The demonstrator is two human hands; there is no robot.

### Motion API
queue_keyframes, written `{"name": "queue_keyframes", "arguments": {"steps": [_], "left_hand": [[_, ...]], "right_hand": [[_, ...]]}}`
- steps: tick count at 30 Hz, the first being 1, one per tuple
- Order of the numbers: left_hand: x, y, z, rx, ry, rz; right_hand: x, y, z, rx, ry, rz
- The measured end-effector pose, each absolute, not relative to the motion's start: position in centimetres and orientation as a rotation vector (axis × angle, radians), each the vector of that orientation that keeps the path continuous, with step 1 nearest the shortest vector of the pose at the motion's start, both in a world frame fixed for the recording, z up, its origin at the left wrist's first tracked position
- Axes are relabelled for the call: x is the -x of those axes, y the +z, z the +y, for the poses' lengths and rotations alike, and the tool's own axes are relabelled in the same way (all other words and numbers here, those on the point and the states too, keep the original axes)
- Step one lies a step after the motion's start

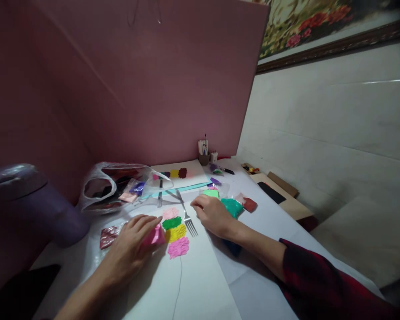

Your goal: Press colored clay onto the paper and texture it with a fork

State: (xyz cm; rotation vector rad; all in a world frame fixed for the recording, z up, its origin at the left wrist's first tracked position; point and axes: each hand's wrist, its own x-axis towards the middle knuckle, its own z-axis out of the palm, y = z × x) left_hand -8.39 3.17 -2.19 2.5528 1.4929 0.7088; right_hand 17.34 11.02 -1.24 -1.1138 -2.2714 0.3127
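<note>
On white paper point(200, 284) a column of textured clay patches runs down: pale pink point(170, 213), green point(172, 223), yellow point(176, 233) and brighter pink point(178, 247). Below them a thin curved line is drawn. My left hand point(136, 235) lies left of the patches, fingers stretched out and close together, beside and partly over a shiny pink packet point(156, 235). A metal fork point(186, 217) rests on the paper right of the patches. Just right of the fork, my right hand point(214, 214) has its fingers curled in a pinch; anything between the fingertips is hidden.
Clay packets in teal point(232, 207), red-brown point(250, 204) and dark red point(108, 237) lie around. A plastic bag point(102, 191) and purple bottle point(50, 209) stand left. Behind are another sheet with clay patches point(174, 173), a pen cup point(204, 158) and the pink wall.
</note>
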Motion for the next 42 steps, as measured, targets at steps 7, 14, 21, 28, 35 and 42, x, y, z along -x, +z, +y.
{"name": "queue_keyframes", "arguments": {"steps": [7, 14, 21, 28, 35, 42], "left_hand": [[9.2, -2.4, 2.7, -2.405, 0.652, 1.654], [9.7, -2.4, 2.7, -2.496, 0.673, 1.735], [7.8, -0.6, 2.2, -2.244, 1.187, 1.627], [1.9, 0.1, -0.1, -1.301, 1.244, 1.109], [3.4, 0.8, -1.0, -1.144, 1.516, 1.556], [4.2, 0.1, -2.2, -1.237, 1.501, 1.694]], "right_hand": [[-13.7, -1.6, 12.1, 1.321, 0.377, -2.301], [-13.7, -2.9, 13.0, 1.438, 0.447, -2.198], [-14.5, 0.3, 11.4, 1.309, 0.565, -2.058], [-14.0, 1.8, 5.4, 0.485, 0.392, -2.212], [-14.8, 0.6, 4.5, 0.501, 0.261, -2.042], [-16.8, -2.3, 4.6, 0.584, 0.388, -1.918]]}}
